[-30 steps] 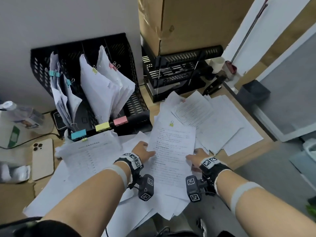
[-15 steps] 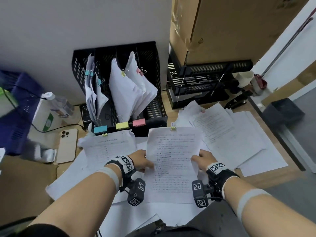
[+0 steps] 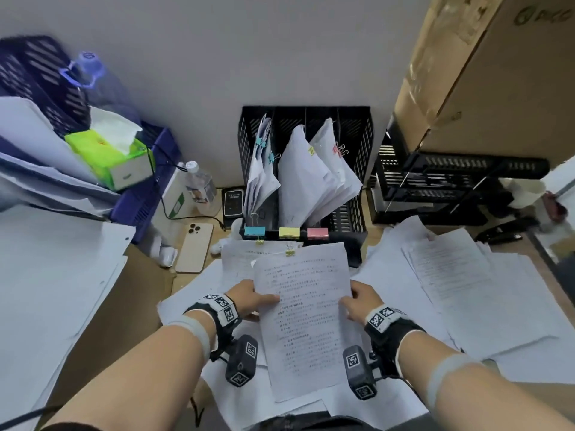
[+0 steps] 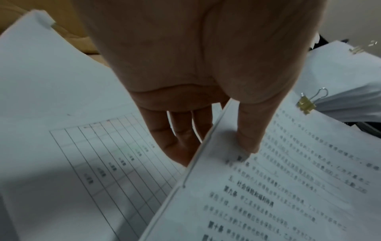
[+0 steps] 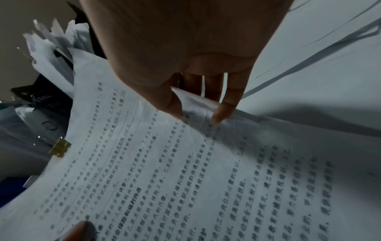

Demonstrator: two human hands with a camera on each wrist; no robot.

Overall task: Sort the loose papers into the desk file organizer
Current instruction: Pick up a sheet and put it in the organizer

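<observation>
Loose white sheets cover the wooden desk (image 3: 146, 293) under a pale wall in the head view. Against that wall stands the black mesh file organizer (image 3: 354, 209), its slots holding clipped bundles, with blue, yellow and pink tabs along its front edge. Just in front of it, both hands hold up a printed document (image 3: 306, 312) fastened at its top edge by a gold binder clip (image 3: 290, 251). The left hand (image 3: 249, 298) pinches the document's left edge, and the right hand (image 3: 362, 301) pinches the right edge. A phone (image 3: 194, 247) lies face down to the left, near a water bottle (image 3: 200, 185) and a green tissue box (image 3: 115, 157); a cardboard box (image 3: 485, 76) sits on black trays at the right.

From the left wrist, the thumb (image 4: 251, 130) presses on the printed page while the other fingers (image 4: 175, 138) reach beneath it; a sheet with a ruled table (image 4: 98, 163) lies below.

From the right wrist, the thumb (image 5: 167, 101) and a fingertip (image 5: 224, 110) squeeze the page's crumpled edge, the remaining fingers behind it. The gold clip shows at the left, and the organizer's paper bundles (image 5: 55, 53) rise beyond.
</observation>
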